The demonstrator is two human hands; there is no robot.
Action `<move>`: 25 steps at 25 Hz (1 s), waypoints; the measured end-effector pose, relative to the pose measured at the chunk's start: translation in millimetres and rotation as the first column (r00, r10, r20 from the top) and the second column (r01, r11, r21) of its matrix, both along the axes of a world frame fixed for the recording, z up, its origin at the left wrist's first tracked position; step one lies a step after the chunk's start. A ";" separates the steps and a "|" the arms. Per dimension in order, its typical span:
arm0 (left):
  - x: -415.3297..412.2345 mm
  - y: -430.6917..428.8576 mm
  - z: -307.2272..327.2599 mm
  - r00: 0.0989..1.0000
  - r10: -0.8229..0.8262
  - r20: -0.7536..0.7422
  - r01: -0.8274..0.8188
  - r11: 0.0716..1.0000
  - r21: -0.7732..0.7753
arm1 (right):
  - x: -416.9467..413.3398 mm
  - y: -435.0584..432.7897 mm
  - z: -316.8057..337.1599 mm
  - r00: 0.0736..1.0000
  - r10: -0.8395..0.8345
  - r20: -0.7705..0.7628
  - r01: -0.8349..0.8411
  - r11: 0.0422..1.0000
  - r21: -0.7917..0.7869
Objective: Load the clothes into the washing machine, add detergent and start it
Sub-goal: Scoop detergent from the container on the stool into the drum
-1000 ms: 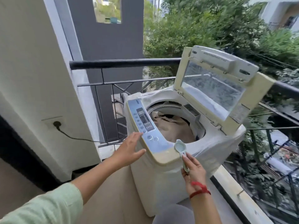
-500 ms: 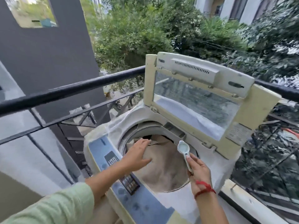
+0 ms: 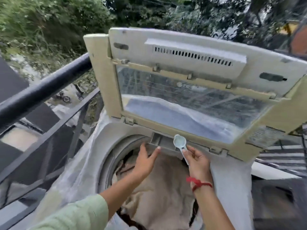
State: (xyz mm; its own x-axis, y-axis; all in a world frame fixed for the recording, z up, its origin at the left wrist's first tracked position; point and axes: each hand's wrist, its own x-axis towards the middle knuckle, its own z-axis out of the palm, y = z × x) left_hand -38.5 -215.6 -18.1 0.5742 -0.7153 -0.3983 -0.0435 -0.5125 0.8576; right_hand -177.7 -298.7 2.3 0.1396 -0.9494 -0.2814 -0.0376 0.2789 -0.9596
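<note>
Behind left hand (image 3: pixel 146 161): drawer (image 3: pixel 163 143) front partly hidden.

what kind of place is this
Most likely an open-air balcony used for laundry: a washing machine with its lid up stands beside a dark metal railing, and trees fill the view beyond it.
</note>
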 end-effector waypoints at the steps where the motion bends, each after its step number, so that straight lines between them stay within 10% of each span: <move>1: -2.6 -5.4 -5.9 0.992 0.055 -0.118 -0.058 0.998 -0.016 | 3.5 -0.4 -2.0 0.998 -0.015 -0.054 0.012 0.997 -0.071; 10: -9.5 -32.9 -21.8 0.823 0.344 -0.452 -0.418 0.906 -0.071 | 32.1 15.1 -20.8 0.782 -0.198 -0.591 -0.258 0.761 -0.596; 25: 1.8 -21.4 -23.6 0.855 0.243 -0.458 -0.298 0.953 -0.050 | 13.9 3.3 -4.4 0.537 -0.500 -0.680 -0.644 0.277 -0.713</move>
